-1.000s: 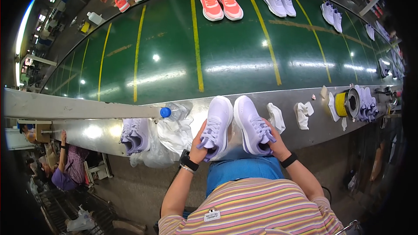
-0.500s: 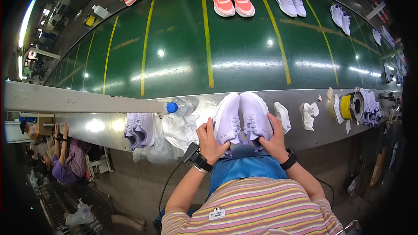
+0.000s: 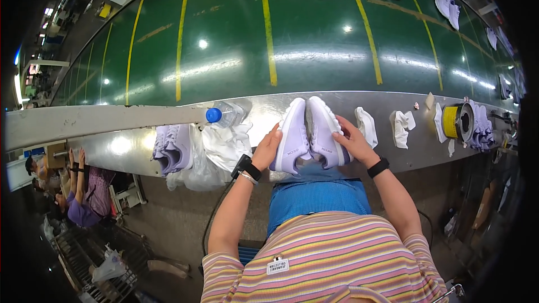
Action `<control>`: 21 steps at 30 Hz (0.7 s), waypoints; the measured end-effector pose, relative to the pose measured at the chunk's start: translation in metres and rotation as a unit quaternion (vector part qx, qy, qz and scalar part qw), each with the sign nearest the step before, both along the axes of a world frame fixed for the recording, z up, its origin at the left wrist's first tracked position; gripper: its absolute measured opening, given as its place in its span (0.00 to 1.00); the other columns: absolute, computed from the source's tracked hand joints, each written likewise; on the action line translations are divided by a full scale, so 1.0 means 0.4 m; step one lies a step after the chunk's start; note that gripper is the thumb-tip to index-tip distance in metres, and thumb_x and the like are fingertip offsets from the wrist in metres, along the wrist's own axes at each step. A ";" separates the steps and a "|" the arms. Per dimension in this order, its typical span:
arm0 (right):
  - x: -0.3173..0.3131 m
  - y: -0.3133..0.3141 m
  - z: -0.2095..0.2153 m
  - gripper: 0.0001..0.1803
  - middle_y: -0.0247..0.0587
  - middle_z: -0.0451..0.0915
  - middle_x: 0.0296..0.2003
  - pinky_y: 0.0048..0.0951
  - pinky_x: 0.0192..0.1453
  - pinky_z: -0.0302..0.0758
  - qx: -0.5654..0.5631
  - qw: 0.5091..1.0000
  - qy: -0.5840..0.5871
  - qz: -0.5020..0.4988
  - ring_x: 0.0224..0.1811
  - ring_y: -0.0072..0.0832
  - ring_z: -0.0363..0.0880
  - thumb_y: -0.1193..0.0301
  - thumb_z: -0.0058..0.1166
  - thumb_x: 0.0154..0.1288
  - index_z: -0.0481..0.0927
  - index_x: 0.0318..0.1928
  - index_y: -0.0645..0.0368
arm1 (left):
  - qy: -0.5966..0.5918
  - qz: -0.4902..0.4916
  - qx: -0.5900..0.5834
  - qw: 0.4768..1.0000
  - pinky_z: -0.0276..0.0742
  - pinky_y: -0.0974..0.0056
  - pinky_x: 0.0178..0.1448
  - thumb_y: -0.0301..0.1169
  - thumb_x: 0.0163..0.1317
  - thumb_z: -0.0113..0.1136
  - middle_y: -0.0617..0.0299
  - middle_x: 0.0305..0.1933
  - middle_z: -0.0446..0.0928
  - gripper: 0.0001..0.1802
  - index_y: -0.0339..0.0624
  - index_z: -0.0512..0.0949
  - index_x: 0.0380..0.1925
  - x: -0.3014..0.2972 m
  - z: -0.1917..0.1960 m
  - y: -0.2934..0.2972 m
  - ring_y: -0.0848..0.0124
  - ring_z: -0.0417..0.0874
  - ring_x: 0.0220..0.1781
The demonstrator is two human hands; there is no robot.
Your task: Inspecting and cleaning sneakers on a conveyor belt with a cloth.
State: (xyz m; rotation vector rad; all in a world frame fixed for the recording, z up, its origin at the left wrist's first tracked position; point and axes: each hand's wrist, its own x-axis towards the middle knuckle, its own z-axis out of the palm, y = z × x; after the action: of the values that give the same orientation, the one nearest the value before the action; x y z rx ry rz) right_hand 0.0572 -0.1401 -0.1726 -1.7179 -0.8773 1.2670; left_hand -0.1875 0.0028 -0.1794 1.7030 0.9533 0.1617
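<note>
Left hand (image 3: 266,150) and right hand (image 3: 357,143) each clasp one lavender shoe (image 3: 293,133) from outside, probably keeping the pair together, right of the blue-capped bottle (image 3: 229,114).

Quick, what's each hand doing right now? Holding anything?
Left hand: holding the left lavender sneaker from its left side.
Right hand: holding the right lavender sneaker from its right side.
</note>
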 end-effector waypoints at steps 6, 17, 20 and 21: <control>0.037 0.033 0.089 0.25 0.39 0.74 0.45 0.22 0.46 0.71 -0.077 0.962 0.233 -0.121 0.44 0.21 0.74 0.58 0.45 0.66 0.65 0.56 0.64 | -0.078 0.226 -0.404 0.883 0.67 0.66 0.56 0.55 0.65 0.36 0.51 0.53 0.71 0.37 0.29 0.64 0.55 0.027 0.063 0.033 0.67 0.73 0.53; 0.003 0.090 0.121 0.25 0.46 0.72 0.52 0.34 0.57 0.70 0.004 0.844 0.464 -0.268 0.52 0.34 0.73 0.55 0.37 0.68 0.65 0.57 0.61 | -0.251 0.283 -0.488 0.786 0.69 0.58 0.58 0.49 0.67 0.35 0.54 0.55 0.70 0.29 0.38 0.63 0.57 0.104 0.117 0.055 0.62 0.73 0.54; -0.022 0.116 0.122 0.24 0.46 0.70 0.54 0.42 0.58 0.67 -0.007 0.797 0.511 -0.322 0.55 0.38 0.70 0.55 0.34 0.69 0.64 0.58 0.58 | -0.279 0.321 -0.578 0.697 0.69 0.51 0.58 0.47 0.67 0.35 0.50 0.53 0.71 0.25 0.40 0.66 0.54 0.137 0.124 0.054 0.56 0.74 0.53; -0.034 0.130 0.136 0.24 0.46 0.70 0.54 0.42 0.58 0.67 -0.001 0.798 0.509 -0.322 0.55 0.38 0.70 0.55 0.34 0.69 0.64 0.58 0.58 | -0.282 0.315 -0.577 0.699 0.69 0.51 0.58 0.47 0.67 0.35 0.50 0.53 0.71 0.25 0.40 0.66 0.54 0.140 0.120 0.054 0.56 0.74 0.53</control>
State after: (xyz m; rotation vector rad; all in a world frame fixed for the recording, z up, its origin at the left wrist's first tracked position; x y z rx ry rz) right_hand 0.0436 -0.0880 -0.1182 -0.9039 0.3355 1.3965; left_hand -0.1315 0.0244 -0.1316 0.0749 0.8128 0.4016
